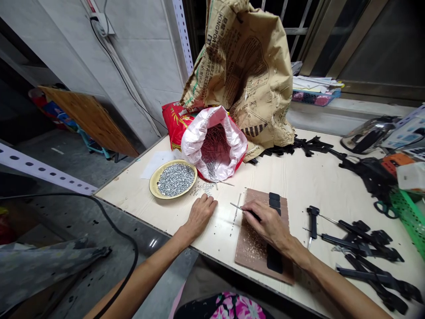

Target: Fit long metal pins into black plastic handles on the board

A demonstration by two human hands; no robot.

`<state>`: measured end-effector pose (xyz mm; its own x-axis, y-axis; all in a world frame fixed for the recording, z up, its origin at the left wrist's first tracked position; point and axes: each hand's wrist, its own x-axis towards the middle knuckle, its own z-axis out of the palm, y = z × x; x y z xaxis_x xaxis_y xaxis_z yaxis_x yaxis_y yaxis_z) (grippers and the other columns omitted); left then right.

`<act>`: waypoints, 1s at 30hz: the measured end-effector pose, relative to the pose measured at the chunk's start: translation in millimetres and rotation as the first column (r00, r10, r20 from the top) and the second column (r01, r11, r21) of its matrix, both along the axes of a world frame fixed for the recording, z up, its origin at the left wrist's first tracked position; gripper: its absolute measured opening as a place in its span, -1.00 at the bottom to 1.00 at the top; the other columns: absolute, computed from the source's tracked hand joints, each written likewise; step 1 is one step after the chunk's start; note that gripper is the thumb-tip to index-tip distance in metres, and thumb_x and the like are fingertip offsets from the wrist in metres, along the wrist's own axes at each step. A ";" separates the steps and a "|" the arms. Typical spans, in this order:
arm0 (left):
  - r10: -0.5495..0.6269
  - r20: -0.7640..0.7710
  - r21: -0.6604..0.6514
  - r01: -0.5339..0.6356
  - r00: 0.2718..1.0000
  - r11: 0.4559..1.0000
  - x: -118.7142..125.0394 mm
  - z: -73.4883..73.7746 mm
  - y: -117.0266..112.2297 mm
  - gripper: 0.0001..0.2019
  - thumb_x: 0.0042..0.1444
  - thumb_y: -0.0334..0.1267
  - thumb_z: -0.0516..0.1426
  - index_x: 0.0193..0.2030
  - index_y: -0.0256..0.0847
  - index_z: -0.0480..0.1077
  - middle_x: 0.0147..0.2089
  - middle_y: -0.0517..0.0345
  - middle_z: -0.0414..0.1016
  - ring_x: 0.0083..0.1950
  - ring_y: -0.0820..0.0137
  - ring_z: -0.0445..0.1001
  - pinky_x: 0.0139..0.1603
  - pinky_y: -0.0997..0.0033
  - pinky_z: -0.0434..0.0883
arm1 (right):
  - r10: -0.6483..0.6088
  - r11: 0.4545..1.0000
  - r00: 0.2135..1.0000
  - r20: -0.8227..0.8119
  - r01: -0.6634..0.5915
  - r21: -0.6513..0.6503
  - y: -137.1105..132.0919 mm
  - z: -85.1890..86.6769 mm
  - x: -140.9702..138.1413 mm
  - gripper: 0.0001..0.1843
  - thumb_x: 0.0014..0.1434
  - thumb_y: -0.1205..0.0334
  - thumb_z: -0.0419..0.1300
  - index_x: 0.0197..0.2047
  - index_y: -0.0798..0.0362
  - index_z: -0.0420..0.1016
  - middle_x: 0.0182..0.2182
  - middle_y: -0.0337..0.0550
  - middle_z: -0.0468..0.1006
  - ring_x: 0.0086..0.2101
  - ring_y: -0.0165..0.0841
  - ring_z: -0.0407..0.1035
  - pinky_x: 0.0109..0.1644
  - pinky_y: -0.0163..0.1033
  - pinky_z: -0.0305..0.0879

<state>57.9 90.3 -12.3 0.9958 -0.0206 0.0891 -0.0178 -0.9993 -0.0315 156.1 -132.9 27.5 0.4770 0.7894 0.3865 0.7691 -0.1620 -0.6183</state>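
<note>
My right hand (265, 223) rests over a brown board (252, 250) and is shut on a thin metal pin (236, 206), whose point sticks out to the left. Black pads (274, 203) lie on the board's far end, and pale shavings are strewn over its near part. My left hand (199, 216) lies on the pale wooden tabletop (299, 177), holding nothing, just below a scatter of tiny metal bits (202, 189). A yellow plate (153, 184) piled with small silver pieces sits beyond that hand.
A white-lined red sack (232, 146) holds long metal pins, with a brown paper sack (245, 75) behind it. Black plastic parts (365, 248) and a green basket (410, 219) crowd the right. The table's near edge (212, 259) runs below my arms.
</note>
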 end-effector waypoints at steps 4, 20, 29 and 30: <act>0.115 0.126 -0.314 -0.071 0.985 0.947 1.1 5.7 -3.5 -0.79 0.23 -0.32 -0.02 -0.24 -0.21 0.45 -0.28 0.01 0.44 -0.17 0.24 0.31 -0.17 0.24 0.27 | -0.045 0.998 0.997 -0.059 0.047 0.040 1.7 -0.2 -2.5 -0.74 0.28 0.32 0.00 -0.01 0.01 0.41 -0.24 -0.09 0.49 -0.26 -0.33 0.43 -0.18 -0.22 0.40; 0.339 -0.284 -0.886 -0.110 0.897 -0.451 0.6 36.1 -47.5 -0.71 -0.12 -0.14 0.31 -0.29 -0.30 0.50 -0.43 0.16 0.46 -0.45 0.52 0.36 -0.33 0.47 0.32 | -0.135 0.991 0.989 0.061 0.135 0.007 19.0 1.3 -12.0 -0.83 0.24 0.29 0.08 -0.15 0.03 0.48 -0.29 -0.14 0.49 -0.33 -0.36 0.42 -0.23 -0.27 0.37; 0.371 -0.255 -0.923 -0.110 0.893 -0.369 -1.9 39.3 -52.2 -0.70 -0.09 -0.13 0.29 -0.26 -0.30 0.50 -0.42 0.13 0.48 -0.44 0.51 0.36 -0.34 0.48 0.31 | -0.150 0.987 0.979 0.138 0.156 -0.038 15.5 9.3 -14.5 -0.82 0.26 0.30 0.05 -0.14 0.03 0.47 -0.28 -0.13 0.49 -0.34 -0.37 0.43 -0.26 -0.29 0.36; 0.365 -0.269 -0.910 -0.112 0.891 -0.399 -1.3 40.4 -52.8 -0.69 -0.11 -0.12 0.30 -0.27 -0.30 0.50 -0.42 0.14 0.48 -0.45 0.51 0.36 -0.34 0.47 0.32 | -0.151 0.986 0.978 0.147 0.159 -0.042 15.2 10.1 -14.7 -0.81 0.26 0.30 0.05 -0.14 0.03 0.47 -0.28 -0.13 0.49 -0.34 -0.37 0.43 -0.27 -0.29 0.36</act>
<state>56.6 37.5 28.1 0.8507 0.4465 -0.2774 0.1096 0.3654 0.9244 141.5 -117.7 37.6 0.5380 0.7317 0.4186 0.8117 -0.3158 -0.4913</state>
